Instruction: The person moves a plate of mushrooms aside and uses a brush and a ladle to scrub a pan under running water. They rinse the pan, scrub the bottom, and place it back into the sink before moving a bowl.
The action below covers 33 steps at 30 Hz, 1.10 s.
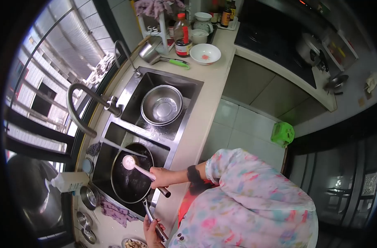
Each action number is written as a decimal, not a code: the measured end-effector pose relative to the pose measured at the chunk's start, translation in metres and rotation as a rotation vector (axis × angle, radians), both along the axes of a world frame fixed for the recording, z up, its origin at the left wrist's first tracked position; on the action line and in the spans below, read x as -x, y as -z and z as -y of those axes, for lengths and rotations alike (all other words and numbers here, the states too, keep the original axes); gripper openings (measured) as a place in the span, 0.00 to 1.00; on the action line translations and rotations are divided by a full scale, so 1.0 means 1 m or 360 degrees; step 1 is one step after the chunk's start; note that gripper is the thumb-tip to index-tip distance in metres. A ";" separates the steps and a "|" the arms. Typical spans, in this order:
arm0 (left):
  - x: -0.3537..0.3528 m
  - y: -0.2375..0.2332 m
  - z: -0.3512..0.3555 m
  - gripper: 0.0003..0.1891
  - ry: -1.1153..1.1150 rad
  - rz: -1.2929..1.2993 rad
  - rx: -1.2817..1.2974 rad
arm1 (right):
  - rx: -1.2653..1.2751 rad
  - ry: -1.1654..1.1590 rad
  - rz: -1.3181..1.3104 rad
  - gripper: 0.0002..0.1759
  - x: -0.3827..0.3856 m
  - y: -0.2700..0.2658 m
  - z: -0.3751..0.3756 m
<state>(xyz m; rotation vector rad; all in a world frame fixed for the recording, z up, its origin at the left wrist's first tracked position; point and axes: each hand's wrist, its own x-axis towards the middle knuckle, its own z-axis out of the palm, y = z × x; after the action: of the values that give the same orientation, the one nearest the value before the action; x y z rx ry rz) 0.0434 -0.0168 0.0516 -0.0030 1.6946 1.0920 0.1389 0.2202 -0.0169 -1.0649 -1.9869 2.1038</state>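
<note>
My right hand (158,177) is closed around the handle of a ladle (129,162) with a pale, shiny round bowl; the dark end of its handle sticks out below the fist. The ladle's bowl hangs over a dark frying pan (132,188), which sits tilted in the nearer sink basin. My left hand (153,232) grips the pan's metal-and-dark handle (150,211) near the counter edge. A thin stream of water runs from the curved faucet (83,93) towards the pan. Glare blurs the inside of the ladle.
Steel bowls (161,105) sit in the far basin (188,91). Beyond it stand a steel pot with a green handle (151,53), a white bowl (205,54) and a sauce bottle (182,37). A white jug (70,182), small steel bowls (89,196) and a purple cloth (117,212) lie nearby.
</note>
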 end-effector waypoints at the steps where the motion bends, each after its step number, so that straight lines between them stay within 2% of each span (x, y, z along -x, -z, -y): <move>1: -0.007 0.004 0.000 0.12 -0.0247 -0.0014 -0.0104 | 0.0036 0.0027 -0.0019 0.23 0.005 0.002 0.007; 4: 0.013 0.051 0.040 0.30 0.0002 -0.0294 -0.0209 | 0.0255 0.0046 -0.0068 0.20 0.019 0.007 0.027; 5: 0.015 0.065 0.046 0.33 -0.0001 -0.0552 -0.0253 | 0.0282 0.0065 -0.0092 0.19 0.020 0.003 0.034; 7: 0.012 0.056 0.029 0.30 0.0086 -0.0982 -0.0353 | 0.0351 0.0053 -0.0072 0.20 0.029 0.012 0.051; 8: 0.011 0.039 0.014 0.30 0.0088 -0.0853 -0.0461 | 0.0375 -0.0008 -0.0065 0.21 0.038 0.018 0.059; 9: 0.013 0.050 0.005 0.29 -0.0012 -0.0763 -0.0571 | 0.0378 0.0002 -0.0040 0.21 0.044 0.022 0.066; 11: 0.007 0.032 -0.023 0.26 -0.0187 -0.0271 -0.0480 | 0.0403 -0.0029 -0.0025 0.20 0.055 0.025 0.075; 12: 0.006 0.043 -0.034 0.22 -0.0472 -0.0084 -0.0548 | 0.0407 -0.0048 -0.0025 0.20 0.059 0.025 0.074; 14: 0.021 0.062 -0.044 0.18 -0.0499 0.0517 -0.0618 | 0.0126 -0.0106 0.0007 0.16 0.063 0.023 0.069; 15: 0.022 0.063 -0.053 0.17 -0.0520 0.0519 -0.0637 | -0.0178 -0.0107 -0.0087 0.16 0.059 0.034 0.064; 16: 0.023 0.068 -0.056 0.16 -0.0531 0.0538 -0.0670 | -0.0014 -0.0175 0.0050 0.17 0.057 0.017 0.055; 17: 0.026 0.073 -0.057 0.17 -0.0490 0.0612 -0.0753 | -0.0121 -0.0211 0.0052 0.17 0.053 0.014 0.047; 18: 0.022 0.064 -0.062 0.18 -0.0550 0.0642 -0.0664 | -0.0220 -0.0245 0.0043 0.18 0.049 0.015 0.038; 20: 0.028 0.065 -0.058 0.16 -0.0484 0.0656 -0.0599 | -0.0523 -0.0336 -0.0033 0.18 0.042 0.027 0.013; 21: 0.027 0.053 -0.060 0.21 -0.0689 0.0635 -0.0476 | -0.0672 -0.0344 -0.0018 0.18 0.039 0.025 -0.001; 25: 0.016 0.043 -0.041 0.30 -0.0748 0.0479 -0.0426 | -0.1170 -0.0482 0.0176 0.15 0.044 0.021 -0.052; 27: 0.011 0.033 -0.041 0.31 -0.0723 0.0490 -0.0376 | -0.1317 -0.0637 0.0239 0.15 0.051 0.035 -0.071; 30: 0.010 0.020 -0.041 0.29 -0.0731 0.0505 -0.0293 | -0.1497 -0.1076 0.0254 0.14 0.062 0.038 -0.076; 32: 0.007 0.023 -0.047 0.27 -0.0724 0.0473 -0.0338 | -0.1799 -0.1271 0.0454 0.12 0.075 0.060 -0.079; 33: 0.004 0.032 -0.049 0.27 -0.0694 0.0429 -0.0291 | -0.1925 -0.1188 0.0512 0.12 0.082 0.073 -0.084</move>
<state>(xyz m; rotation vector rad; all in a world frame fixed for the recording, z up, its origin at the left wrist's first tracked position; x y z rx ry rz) 0.0391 0.0320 0.0194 -0.4028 1.3776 1.4934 0.0568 0.3041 -0.0898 -0.4140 -3.3246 0.3806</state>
